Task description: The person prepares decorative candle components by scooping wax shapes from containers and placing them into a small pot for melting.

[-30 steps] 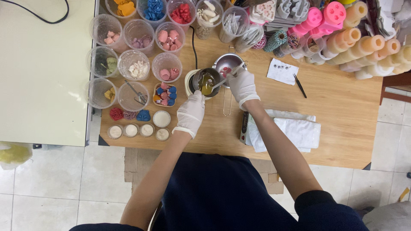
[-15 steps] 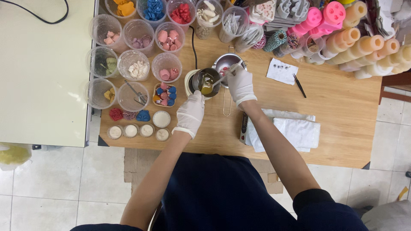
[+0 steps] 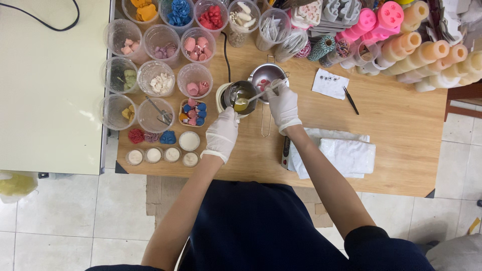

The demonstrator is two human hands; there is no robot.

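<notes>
**Wax-craft counter: spoon working in the melting pot, both hands gloved**

Item 1. Left hand (image 3: 222, 133), in a white glove, is resting against the near rim of the small melting pot (image 3: 240, 97), fingers curled loosely around its side; how firmly it is gripping cannot be told.

Item 2. Right hand (image 3: 282, 103), also gloved, is pinching the handle of a long metal spoon (image 3: 249, 100), whose bowl is sitting over the pot just ahead of the left hand and carrying a yellowish liquid.

Item 3. A second steel pot (image 3: 267, 76), with a wire handle, is standing just beyond the right hand; reddish pieces are showing inside it.

Progress, as judged: the pot is already holding melted yellowish liquid, so melting looks done; the spoon is loaded but nothing is visibly being poured.

Counts:
- Four small round tins (image 3: 163, 155) filled with pale material, lying in a row to the left of the left hand, and one larger white round just beyond them.
- Three coloured wax shapes (image 3: 151, 136), red, mauve and blue, sitting beside that row.
- Eight clear tubs (image 3: 156, 80) in the nearest cluster, further left; more are cut off at the far edge.
- One folded white cloth (image 3: 341, 156) lying on the counter (image 3: 401, 135) to the right of the right arm.
</notes>
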